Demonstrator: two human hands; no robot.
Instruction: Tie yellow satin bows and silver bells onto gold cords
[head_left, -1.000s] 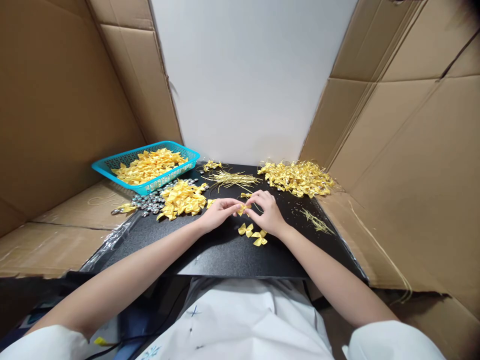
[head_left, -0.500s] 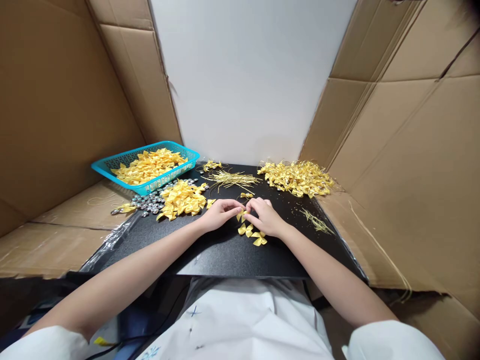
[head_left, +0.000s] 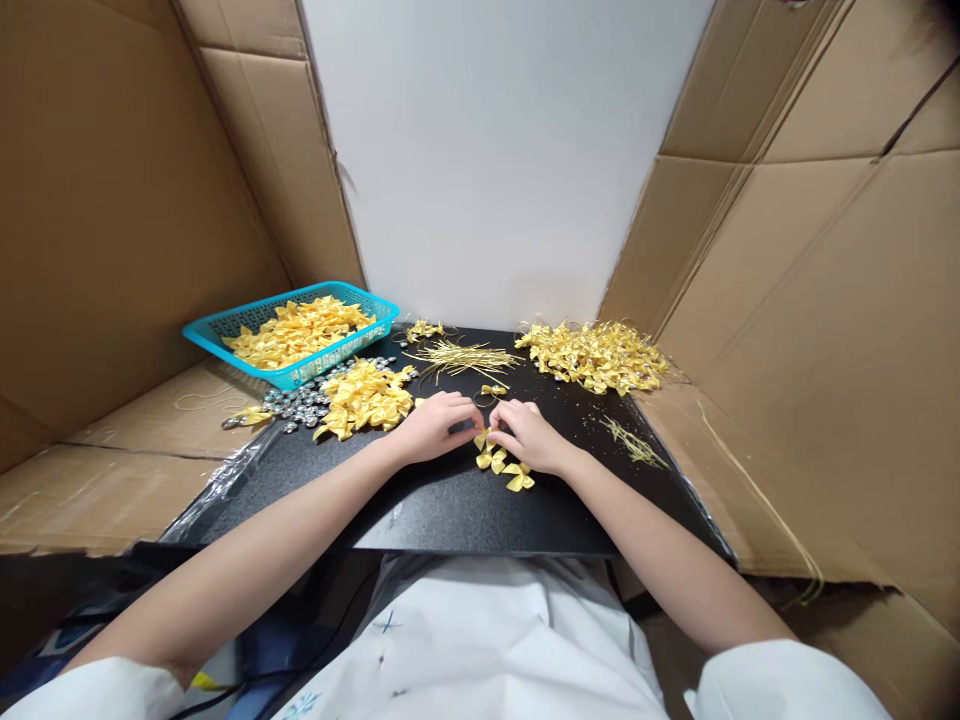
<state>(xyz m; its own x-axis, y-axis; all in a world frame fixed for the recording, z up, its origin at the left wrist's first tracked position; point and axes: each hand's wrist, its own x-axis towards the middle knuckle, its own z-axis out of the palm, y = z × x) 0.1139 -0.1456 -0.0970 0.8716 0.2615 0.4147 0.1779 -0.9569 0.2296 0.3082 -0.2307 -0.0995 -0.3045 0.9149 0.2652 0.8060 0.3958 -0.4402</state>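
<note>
My left hand (head_left: 441, 427) and my right hand (head_left: 529, 437) meet over the middle of the black table. Both have thumb and fingers pinched together at a small yellow ribbon bow (head_left: 484, 438) between their tips; the fingers partly cover it. Two more loose bows (head_left: 505, 467) lie just below, close to my right hand. Behind the hands is a finished-looking bow with a thin gold cord loop (head_left: 492, 391). Left of my left hand is a heap of yellow bows (head_left: 364, 400), beside a spread of small silvery round pieces (head_left: 300, 405).
A turquoise basket (head_left: 291, 375) full of yellow bows stands at the back left. Gold cords (head_left: 466, 358) lie at the back centre. A pile of bows with cords (head_left: 596, 357) sits back right, short cord pieces (head_left: 634, 443) in front. Cardboard walls (head_left: 810, 330) flank the table.
My left hand has shifted slightly left and its fingers have curled more. My right fingertips have drawn a little down and left at the bow. The piles have not moved.
</note>
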